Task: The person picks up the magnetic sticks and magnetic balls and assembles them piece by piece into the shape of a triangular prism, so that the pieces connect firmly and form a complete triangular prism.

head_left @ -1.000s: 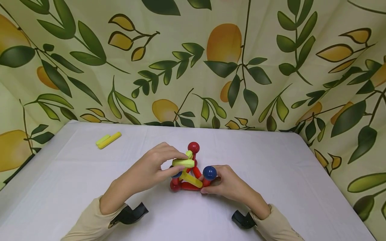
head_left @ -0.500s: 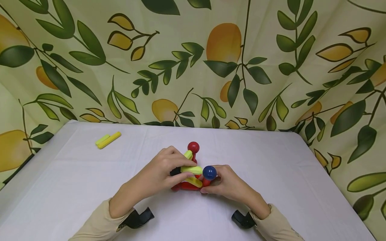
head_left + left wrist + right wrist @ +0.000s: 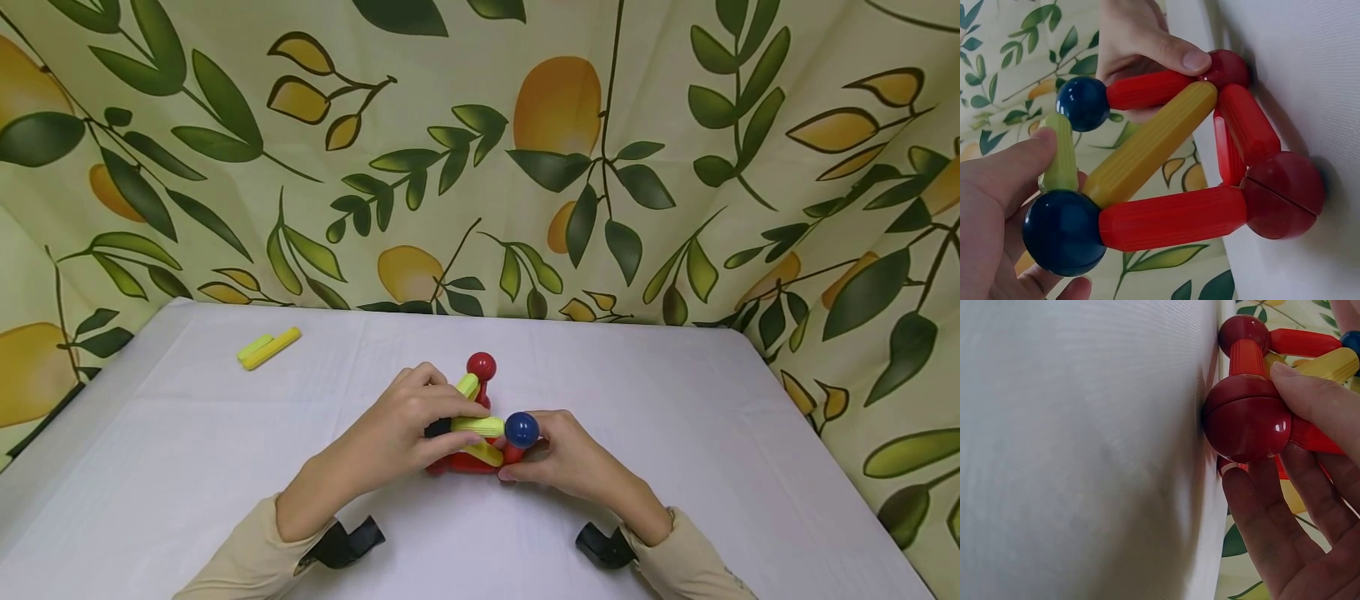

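Observation:
My left hand (image 3: 408,417) pinches a short light-green magnetic building rod (image 3: 480,427) between thumb and fingers. In the left wrist view, this rod spans from the near dark-blue ball (image 3: 1063,232) up to the other dark-blue ball (image 3: 1083,103), its end right at that ball. Both balls top red upright rods (image 3: 1172,217) of a small frame standing on dark-red balls (image 3: 1285,195). A yellow rod (image 3: 1150,147) slants across one side. My right hand (image 3: 573,454) grips the frame's right corner, thumb and fingers around a red ball (image 3: 1247,422) and its upright.
A red ball (image 3: 481,367) tops the frame's rear corner, with another light-green rod (image 3: 468,385) running to it. Two loose rods, one yellow (image 3: 273,349) and one light green (image 3: 256,345), lie at the back left of the white-covered table (image 3: 675,400). A leaf-patterned curtain (image 3: 465,208) hangs behind.
My left hand has moved right with the light-green rod, bringing its end to the right blue ball. Over the last half second it barely shifts. My right hand keeps its place.

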Available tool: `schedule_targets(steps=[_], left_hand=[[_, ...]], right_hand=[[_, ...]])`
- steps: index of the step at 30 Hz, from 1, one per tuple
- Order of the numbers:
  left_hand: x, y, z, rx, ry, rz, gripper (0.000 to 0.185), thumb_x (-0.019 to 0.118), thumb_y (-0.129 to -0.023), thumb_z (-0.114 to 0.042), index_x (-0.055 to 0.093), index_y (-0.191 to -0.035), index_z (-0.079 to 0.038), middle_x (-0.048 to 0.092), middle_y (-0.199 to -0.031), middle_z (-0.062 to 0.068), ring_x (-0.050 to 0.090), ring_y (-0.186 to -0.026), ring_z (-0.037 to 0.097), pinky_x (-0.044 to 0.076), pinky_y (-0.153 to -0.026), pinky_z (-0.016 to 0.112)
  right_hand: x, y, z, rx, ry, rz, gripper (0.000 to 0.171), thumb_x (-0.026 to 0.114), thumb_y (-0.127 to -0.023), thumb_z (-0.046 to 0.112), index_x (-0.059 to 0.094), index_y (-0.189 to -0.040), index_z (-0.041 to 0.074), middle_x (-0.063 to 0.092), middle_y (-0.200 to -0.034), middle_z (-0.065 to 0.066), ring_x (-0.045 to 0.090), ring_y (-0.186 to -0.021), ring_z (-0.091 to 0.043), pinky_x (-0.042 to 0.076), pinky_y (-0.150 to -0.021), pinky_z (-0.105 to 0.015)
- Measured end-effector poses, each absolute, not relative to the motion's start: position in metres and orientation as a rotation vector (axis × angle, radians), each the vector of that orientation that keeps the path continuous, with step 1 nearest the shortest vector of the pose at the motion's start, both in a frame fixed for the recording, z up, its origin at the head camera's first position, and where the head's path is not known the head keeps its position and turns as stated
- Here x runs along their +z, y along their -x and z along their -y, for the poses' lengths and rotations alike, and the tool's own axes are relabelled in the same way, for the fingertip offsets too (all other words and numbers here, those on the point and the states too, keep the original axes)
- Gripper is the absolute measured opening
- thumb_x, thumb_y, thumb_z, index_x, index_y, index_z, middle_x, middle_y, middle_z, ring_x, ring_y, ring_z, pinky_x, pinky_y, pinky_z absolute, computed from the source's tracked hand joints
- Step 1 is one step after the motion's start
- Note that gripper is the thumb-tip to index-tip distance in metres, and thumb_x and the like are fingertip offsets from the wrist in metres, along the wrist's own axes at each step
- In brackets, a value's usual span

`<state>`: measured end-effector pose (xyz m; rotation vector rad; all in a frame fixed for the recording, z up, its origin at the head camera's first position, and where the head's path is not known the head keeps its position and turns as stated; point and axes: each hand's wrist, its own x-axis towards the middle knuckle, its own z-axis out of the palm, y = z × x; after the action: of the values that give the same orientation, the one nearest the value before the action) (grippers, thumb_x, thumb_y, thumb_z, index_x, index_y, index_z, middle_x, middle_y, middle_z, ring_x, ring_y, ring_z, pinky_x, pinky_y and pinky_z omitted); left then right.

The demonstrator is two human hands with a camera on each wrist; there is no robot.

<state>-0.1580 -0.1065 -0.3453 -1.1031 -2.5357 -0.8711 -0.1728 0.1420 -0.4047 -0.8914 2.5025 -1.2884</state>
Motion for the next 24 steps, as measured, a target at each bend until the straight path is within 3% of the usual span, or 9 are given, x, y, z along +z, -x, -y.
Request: schedule_targets(steps=[16, 24], left_hand=[[-0.349, 0.159, 0.106, -0.822, 1.141, 2.502, 0.026, 0.083, -0.079, -0.029, 0.078, -0.103, -0.023, 0.075, -0.1, -0.012, 0.044, -0.092, 0.007, 0.041, -0.076, 0.024], [-0.34, 0.159, 0.121, -0.899, 1.163, 2.602, 0.035, 0.084, -0.08, -0.024, 0.072, -0.112, -0.018, 0.061, -0.109, -0.006, 0.054, -0.1, 0.007, 0.053, -0.084, 0.026]], right_hand=[[-0.398, 0.172, -0.145, -1.31, 0.964, -2.445, 0.022, 0.084, -0.079, 0.024, 0.07, -0.094, 0.017, 0.071, -0.088, 0.006, 0.063, -0.082, -0.007, 0.058, -0.082, -0.026], [-0.396, 0.171, -0.146, -1.229, 0.982, -2.471, 0.028, 0.086, -0.076, 0.014, 0.07, -0.098, 0.018, 0.072, -0.092, 0.009, 0.063, -0.088, -0.005, 0.056, -0.084, -0.026]])
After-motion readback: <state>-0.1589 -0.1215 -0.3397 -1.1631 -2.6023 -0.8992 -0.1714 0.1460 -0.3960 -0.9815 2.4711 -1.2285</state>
